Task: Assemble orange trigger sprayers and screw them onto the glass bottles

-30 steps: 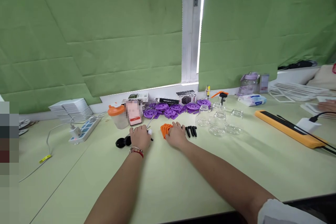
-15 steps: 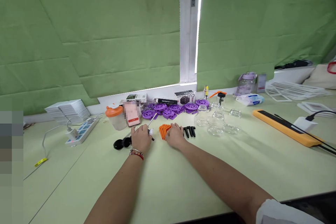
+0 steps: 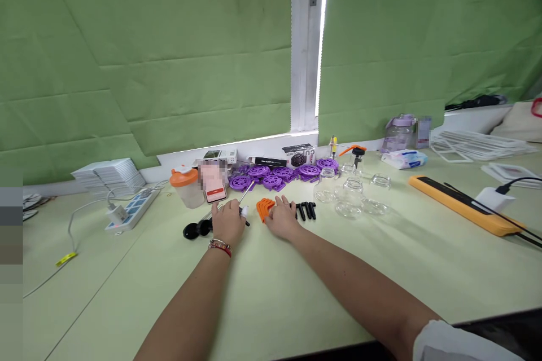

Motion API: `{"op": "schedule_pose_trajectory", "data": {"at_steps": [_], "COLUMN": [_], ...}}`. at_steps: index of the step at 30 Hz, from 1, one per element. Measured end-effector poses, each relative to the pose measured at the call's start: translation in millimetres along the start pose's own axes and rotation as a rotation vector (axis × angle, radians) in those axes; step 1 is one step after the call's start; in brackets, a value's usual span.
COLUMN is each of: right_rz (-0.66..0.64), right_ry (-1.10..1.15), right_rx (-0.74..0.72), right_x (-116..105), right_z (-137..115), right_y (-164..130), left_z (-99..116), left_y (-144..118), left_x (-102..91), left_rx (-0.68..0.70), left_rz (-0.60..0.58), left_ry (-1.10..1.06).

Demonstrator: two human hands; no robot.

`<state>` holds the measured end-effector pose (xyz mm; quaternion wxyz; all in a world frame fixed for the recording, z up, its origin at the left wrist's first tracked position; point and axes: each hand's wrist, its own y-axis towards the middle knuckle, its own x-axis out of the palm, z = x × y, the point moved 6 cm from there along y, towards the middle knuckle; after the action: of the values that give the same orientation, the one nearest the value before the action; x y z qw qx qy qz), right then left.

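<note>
Two hands at the far side of the worktop. The left hand rests palm-down over a thin metal rod and a white-tipped piece; whether its fingers clamp anything cannot be told. Black round parts lie just to its left. The right hand lies flat, fingers spread, touching the stack of orange parts, with black pegs just to its right. The step in hand appears to be gathering parts; lifting an orange part calls for closing the fingers on its edge.
</note>
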<state>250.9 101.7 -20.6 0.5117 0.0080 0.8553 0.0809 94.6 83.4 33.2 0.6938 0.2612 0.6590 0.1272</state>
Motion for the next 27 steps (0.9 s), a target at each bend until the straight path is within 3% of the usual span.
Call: {"op": "schedule_pose_trajectory", "data": {"at_steps": [8,14,17,20,24,27], "right_rz": [0.007,0.120,0.191,0.174,0.037,-0.114], "right_ry": [0.019,0.118,0.363,0.676,1.204,1.423], "right_rx": [-0.004,0.012,0.013,0.051,0.098,0.064], "right_x": [-1.6,-16.8,-31.6,-43.5,-51.5,-51.2], "right_z": [-2.8,-1.3,5.1,16.4,30.4,36.8], "right_y": [-0.3,-1.8,-2.1,-2.4,-10.1,-22.6], "left_z": [-0.6,-2.5,-4.4,-7.4,-5.8,0.1], "left_y": [0.5,1.9,0.6,-2.2,-4.0,-3.9], "left_x": [2.5,2.7,0.8,-1.3,-3.7,-4.2], "left_rx": [-0.006,-0.018,-0.032,-0.070,-0.055,-0.006], "left_rz": [-0.026,-0.042,-0.022,0.003,0.018,-0.002], "left_ry": [-0.002,-0.042,-0.086,-0.207,-0.432,-0.535]}}
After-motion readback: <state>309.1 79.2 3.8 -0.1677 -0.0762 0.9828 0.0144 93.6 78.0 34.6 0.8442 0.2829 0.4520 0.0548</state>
